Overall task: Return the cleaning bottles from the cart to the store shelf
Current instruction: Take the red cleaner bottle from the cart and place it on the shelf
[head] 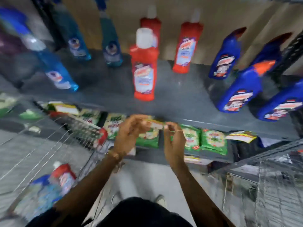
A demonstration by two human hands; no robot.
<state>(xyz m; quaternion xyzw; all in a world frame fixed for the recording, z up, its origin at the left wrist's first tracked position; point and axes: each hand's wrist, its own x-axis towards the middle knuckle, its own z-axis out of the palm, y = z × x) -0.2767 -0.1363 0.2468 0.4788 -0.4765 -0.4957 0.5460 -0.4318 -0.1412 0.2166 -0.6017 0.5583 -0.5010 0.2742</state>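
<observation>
The grey store shelf (180, 95) holds upright cleaning bottles. A red bottle with a white cap (144, 69) stands near its front edge, and two more red ones (186, 48) stand behind. Teal bottles (57, 74) are at the left and dark blue bottles (241, 86) at the right. In the wire cart (41, 145) at lower left lie a red bottle (63, 176) and a blue bottle (44, 190). My left hand (129, 133) and right hand (173, 141) hover close together below the shelf edge, fingers loosely bent, nothing in them. The frame is blurred.
Green snack packets (213, 140) line the lower shelf just behind my hands. A metal wire rack (270, 177) stands at the lower right. Light floor and my shoe (160, 199) show between the cart and the rack.
</observation>
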